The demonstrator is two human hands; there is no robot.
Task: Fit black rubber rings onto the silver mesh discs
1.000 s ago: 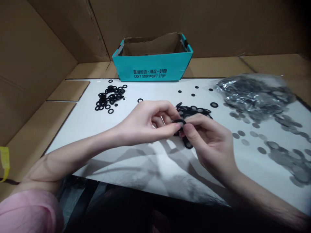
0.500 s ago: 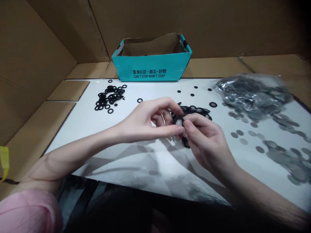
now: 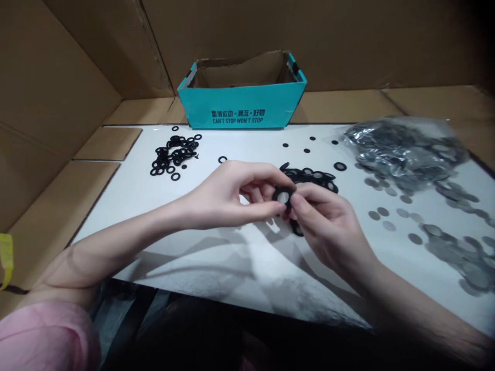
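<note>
A black ring with a grey mesh disc in its middle (image 3: 283, 197) is pinched between both hands above the white tabletop. My left hand (image 3: 235, 193) grips its left side between thumb and forefinger, the other fingers curled behind. My right hand (image 3: 327, 216) presses thumb and fingertips on its right edge. Just behind the hands lies a pile of black rings with grey centres (image 3: 315, 175), partly hidden by my fingers. One more such ring (image 3: 340, 166) rests apart on the right. Plain black rings (image 3: 176, 154) lie heaped at the left.
A turquoise box (image 3: 242, 105) stands at the back against cardboard walls. To the right sits a clear plastic bag of grey discs (image 3: 402, 147). Loose grey discs (image 3: 452, 250) spread in front of it. Several small black discs (image 3: 307, 151) dot the white table (image 3: 216, 252).
My left forefinger has come down onto the upper edge of the ring, and the ring now faces the camera more fully. Both hands stay in nearly the same place.
</note>
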